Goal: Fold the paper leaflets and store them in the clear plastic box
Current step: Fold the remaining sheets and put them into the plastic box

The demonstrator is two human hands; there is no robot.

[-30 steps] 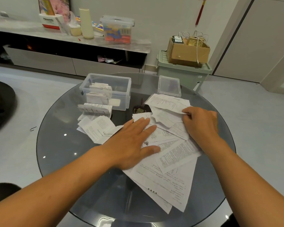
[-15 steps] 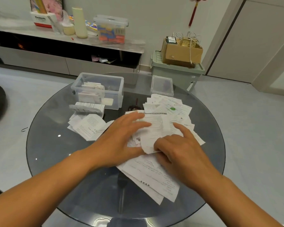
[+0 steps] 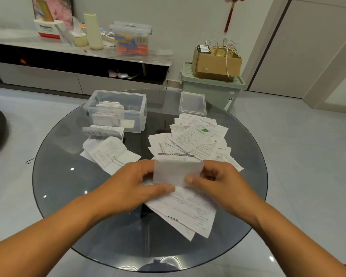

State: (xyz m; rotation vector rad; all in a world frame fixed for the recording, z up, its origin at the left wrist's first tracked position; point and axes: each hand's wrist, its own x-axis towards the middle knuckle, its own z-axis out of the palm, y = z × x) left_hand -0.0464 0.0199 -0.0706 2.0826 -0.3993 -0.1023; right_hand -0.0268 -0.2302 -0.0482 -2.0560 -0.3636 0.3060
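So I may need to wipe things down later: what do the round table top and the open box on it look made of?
The table top looks like dark tinted glass, glossy: it mirrors the ceiling lights, and its base shows through. The open box looks like clear rigid plastic, smooth: the folded leaflets inside show through its walls.

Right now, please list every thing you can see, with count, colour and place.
folded leaflet: one, white, held between both hands
loose leaflets: many, white, piled right of centre on the table
leaflets: several, white, left of the pile
clear plastic box: one, clear, far left of the table, holding folded leaflets
lid: one, clear, far side
glass table: one, dark, round
cardboard box: one, brown, on a green bin
left hand: grip on the folded leaflet
right hand: grip on the folded leaflet
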